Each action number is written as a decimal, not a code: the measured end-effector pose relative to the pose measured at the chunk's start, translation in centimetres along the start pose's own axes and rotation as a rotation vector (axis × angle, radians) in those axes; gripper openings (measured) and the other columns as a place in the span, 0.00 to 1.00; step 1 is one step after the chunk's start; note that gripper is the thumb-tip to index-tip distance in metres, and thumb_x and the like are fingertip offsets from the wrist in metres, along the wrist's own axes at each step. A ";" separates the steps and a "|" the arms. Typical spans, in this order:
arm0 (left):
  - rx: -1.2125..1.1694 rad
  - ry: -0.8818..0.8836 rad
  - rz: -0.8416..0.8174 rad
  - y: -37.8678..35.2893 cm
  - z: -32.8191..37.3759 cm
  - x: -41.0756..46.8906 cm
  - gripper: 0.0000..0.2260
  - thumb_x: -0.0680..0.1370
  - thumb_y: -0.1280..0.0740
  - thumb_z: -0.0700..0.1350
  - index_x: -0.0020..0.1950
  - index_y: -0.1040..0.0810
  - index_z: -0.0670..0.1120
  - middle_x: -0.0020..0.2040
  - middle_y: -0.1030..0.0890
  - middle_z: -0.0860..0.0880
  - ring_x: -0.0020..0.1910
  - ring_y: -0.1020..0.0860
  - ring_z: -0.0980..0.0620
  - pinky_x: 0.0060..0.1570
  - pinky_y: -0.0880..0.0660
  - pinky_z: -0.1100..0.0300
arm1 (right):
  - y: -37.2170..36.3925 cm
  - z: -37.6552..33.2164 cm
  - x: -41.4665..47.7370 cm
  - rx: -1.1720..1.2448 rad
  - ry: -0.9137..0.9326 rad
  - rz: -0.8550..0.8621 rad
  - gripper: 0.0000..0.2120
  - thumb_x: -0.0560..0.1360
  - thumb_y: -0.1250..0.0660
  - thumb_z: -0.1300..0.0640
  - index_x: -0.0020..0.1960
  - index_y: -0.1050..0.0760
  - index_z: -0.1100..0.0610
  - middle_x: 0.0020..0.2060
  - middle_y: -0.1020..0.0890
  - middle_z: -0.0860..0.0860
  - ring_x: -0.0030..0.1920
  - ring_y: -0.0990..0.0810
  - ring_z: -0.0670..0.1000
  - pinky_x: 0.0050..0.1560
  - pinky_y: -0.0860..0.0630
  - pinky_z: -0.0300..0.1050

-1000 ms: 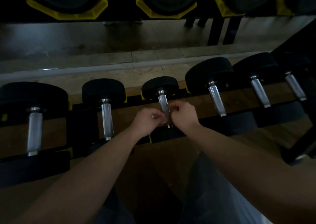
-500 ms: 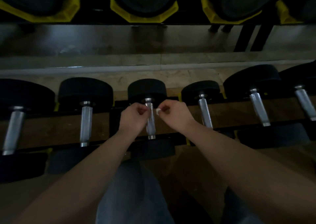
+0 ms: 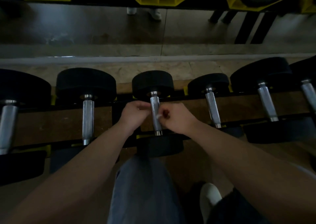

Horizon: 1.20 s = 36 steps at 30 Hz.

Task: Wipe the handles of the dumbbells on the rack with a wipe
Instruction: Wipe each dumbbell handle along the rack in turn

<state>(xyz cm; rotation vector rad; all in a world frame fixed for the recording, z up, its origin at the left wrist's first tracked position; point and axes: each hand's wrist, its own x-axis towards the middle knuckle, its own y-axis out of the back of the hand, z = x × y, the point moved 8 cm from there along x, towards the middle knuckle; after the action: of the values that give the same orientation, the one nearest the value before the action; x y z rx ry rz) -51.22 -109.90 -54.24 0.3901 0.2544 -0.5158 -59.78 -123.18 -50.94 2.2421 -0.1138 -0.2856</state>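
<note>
Several black dumbbells with knurled chrome handles lie side by side on a low rack. Both my hands are at the middle dumbbell's handle. My right hand is on the handle's right side and pinches a small white wipe against the chrome. My left hand is on the left side with fingertips pinched together, seemingly on the wipe's other end, which is mostly hidden behind the handle.
Neighbouring handles lie to the left and right. A shelf with yellow cradles runs across the top. My jeans leg and white shoe are below the rack. The light is dim.
Both hands left the smaller dumbbell and went to the one on its left. Since then the right hand has slid a little down that handle with the wipe.
</note>
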 end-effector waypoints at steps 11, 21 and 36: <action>0.069 0.031 -0.080 0.2 1.3 -0.6 0.09 0.76 0.28 0.44 0.55 0.16 0.54 0.43 0.20 0.60 0.42 0.26 0.64 0.36 0.31 0.66 | -1.5 1.7 -0.4 -0.026 -0.266 -0.215 0.07 0.79 0.32 0.55 0.42 0.19 0.51 0.39 0.18 0.48 0.38 0.20 0.44 0.33 0.29 0.36; 0.039 0.054 -0.164 0.3 0.6 -0.8 0.12 0.77 0.28 0.48 0.60 0.16 0.56 0.36 0.24 0.58 0.33 0.30 0.60 0.28 0.34 0.67 | -0.9 2.1 2.8 0.463 -0.345 0.015 0.08 0.80 0.33 0.59 0.50 0.17 0.50 0.47 0.16 0.46 0.52 0.19 0.47 0.55 0.23 0.45; 0.003 0.090 -0.119 0.5 0.2 -0.4 0.10 0.78 0.30 0.45 0.58 0.16 0.56 0.43 0.21 0.58 0.38 0.28 0.60 0.31 0.32 0.65 | -5.1 4.5 1.8 0.974 -0.602 -0.314 0.22 0.78 0.45 0.71 0.65 0.23 0.56 0.31 0.22 0.49 0.24 0.36 0.44 0.25 0.39 0.37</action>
<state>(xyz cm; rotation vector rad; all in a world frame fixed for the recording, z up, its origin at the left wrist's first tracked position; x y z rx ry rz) -51.28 -109.39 -53.77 0.4038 0.3656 -0.6166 -59.17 -123.68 -57.94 3.0421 -0.2606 -1.3028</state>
